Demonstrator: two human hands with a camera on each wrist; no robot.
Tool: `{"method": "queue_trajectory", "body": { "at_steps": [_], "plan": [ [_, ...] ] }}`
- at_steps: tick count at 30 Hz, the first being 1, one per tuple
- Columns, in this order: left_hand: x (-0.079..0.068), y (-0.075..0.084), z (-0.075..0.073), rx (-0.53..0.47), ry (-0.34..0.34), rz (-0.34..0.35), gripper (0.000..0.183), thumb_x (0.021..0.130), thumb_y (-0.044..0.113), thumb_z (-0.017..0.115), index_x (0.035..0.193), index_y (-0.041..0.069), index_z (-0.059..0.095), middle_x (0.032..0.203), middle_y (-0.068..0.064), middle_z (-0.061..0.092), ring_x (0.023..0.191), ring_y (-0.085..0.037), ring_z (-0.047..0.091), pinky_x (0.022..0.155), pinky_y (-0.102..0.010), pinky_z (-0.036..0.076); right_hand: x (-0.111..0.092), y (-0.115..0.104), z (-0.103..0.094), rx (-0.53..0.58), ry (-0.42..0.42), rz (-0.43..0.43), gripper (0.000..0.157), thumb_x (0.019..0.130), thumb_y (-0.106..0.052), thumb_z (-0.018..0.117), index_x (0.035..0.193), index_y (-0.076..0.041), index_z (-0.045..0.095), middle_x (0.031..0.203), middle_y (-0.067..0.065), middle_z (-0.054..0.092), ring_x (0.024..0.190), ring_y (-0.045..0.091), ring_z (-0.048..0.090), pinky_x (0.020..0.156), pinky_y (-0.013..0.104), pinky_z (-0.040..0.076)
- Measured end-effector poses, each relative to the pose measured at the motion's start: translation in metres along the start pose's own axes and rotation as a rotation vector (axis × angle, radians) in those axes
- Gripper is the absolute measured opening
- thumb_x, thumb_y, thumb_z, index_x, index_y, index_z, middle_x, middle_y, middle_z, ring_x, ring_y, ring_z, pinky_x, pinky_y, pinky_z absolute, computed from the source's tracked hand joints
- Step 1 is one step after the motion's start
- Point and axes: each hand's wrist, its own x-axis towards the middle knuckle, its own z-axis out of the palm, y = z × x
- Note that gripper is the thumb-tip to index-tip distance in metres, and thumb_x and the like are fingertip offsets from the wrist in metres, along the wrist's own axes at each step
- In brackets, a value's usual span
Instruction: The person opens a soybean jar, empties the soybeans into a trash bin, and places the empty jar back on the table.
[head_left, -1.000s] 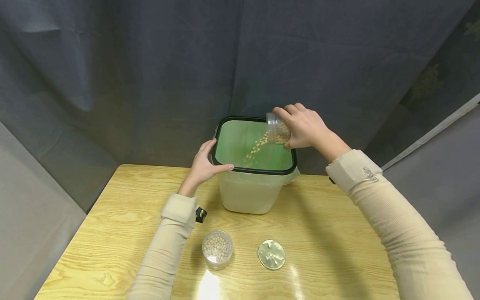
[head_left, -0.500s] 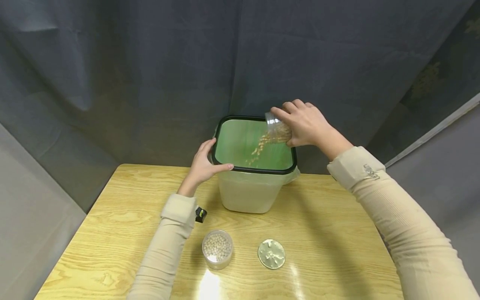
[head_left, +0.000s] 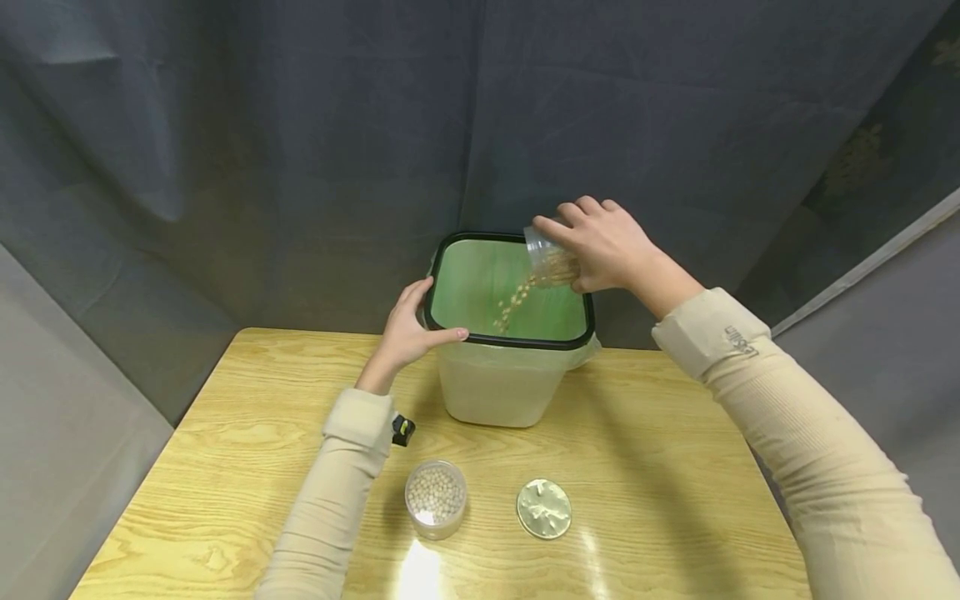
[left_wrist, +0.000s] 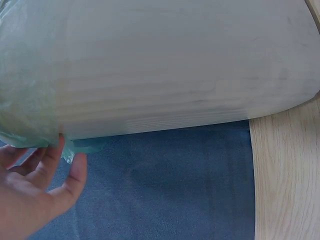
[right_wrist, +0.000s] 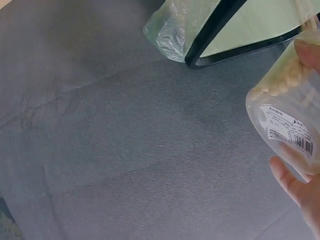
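Over the trash can point(head_left: 498, 387), my right hand point(head_left: 609, 248) grips a clear plastic jar point(head_left: 553, 257), tipped on its side with its mouth to the left. Small pale-yellow, bean-like pieces point(head_left: 512, 305) fall from it into the can's green bag liner point(head_left: 480, 283). The right wrist view shows the jar's base with a barcode label point(right_wrist: 289, 131) and pieces lying along its side. My left hand point(head_left: 407, 333) holds the can at its left front corner, thumb on the black rim point(head_left: 525, 342). In the left wrist view its fingers point(left_wrist: 50, 167) touch the overhanging liner.
A round clear jar point(head_left: 436, 498) full of pale round pieces stands near the front of the wooden table point(head_left: 247, 450). A silvery round lid point(head_left: 543, 508) lies to its right. By my left sleeve is a small black object point(head_left: 402, 430). A dark curtain point(head_left: 360, 167) hangs behind.
The right hand has risen slightly and shifted a little left, and the jar tilts somewhat more mouth-down. Pieces keep falling throughout. My left hand and the can have stayed in place.
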Motion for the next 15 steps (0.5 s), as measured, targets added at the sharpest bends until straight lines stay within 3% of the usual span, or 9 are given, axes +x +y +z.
{"method": "queue_trajectory", "body": {
  "at_steps": [15],
  "plan": [
    [0.0,0.0,0.001,-0.004,0.001,-0.004,0.099,0.064,0.034,0.082,0.143,0.009,0.027,0.146,-0.008,0.025,0.129,-0.025,0.029,0.104,-0.04,0.027,0.0086,-0.0016,-0.0087,-0.165,-0.008,-0.11,0.086,0.055,-0.03,0.079,0.132,-0.015,0.042,0.108,0.018,0.049,0.093,0.037,0.047,0.068,0.046,0.043]
  ]
}}
